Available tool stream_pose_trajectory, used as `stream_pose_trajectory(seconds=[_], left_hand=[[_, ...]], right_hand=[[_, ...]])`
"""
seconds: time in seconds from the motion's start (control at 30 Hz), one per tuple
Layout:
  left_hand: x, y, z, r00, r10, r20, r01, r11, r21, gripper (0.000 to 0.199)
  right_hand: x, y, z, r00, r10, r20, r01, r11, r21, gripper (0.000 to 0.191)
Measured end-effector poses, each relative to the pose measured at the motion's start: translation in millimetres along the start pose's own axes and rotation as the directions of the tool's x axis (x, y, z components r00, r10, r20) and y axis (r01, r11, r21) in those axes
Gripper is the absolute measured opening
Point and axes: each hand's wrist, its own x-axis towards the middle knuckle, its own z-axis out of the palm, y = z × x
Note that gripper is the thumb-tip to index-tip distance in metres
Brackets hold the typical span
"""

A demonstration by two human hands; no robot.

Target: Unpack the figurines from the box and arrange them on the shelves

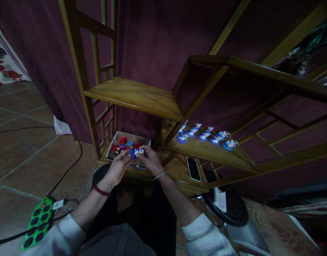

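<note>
Gripping purple-white figurine (136, 153) in both hands (118, 170) — partly covered, details seemingly blurred; box (139, 138) partly hidden.

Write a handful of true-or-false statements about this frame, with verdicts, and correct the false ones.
1. The left hand and right hand hold one purple-and-white figurine. True.
2. The open box contains nothing. False: red, blue and black pieces lie in it.
3. A dark red bracelet circles the left wrist. True.
4. The green power strip lies on a shelf. False: the green power strip lies on the tiled floor.
5. Several figurines are on a wooden shelf right of the box. True.
</note>
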Motion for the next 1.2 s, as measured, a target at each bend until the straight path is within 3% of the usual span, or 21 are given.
stream_pose_trajectory(seconds=[0.2, 0.73, 1.2], left_hand=[[-1.6, 2.2, 0.4, 0.999, 0.033, 0.005, -0.033, 0.999, 0.006, 0.026], [6.0, 1.4, -2.7, 1.000, -0.019, -0.013, 0.019, 1.000, 0.018, 0.023], [17.8, 0.4, -7.4, 0.997, -0.071, -0.012, 0.071, 0.997, -0.002, 0.015]], right_hand=[[1.0, -5.1, 0.6, 1.000, -0.007, -0.009, 0.008, 0.995, 0.100, 0.024], [5.9, 10.4, 5.3, 0.995, -0.074, -0.067, 0.066, 0.992, -0.108, 0.025], [6.8, -0.5, 4.7, 0.988, -0.149, -0.050, 0.133, 0.964, -0.230, 0.019]])
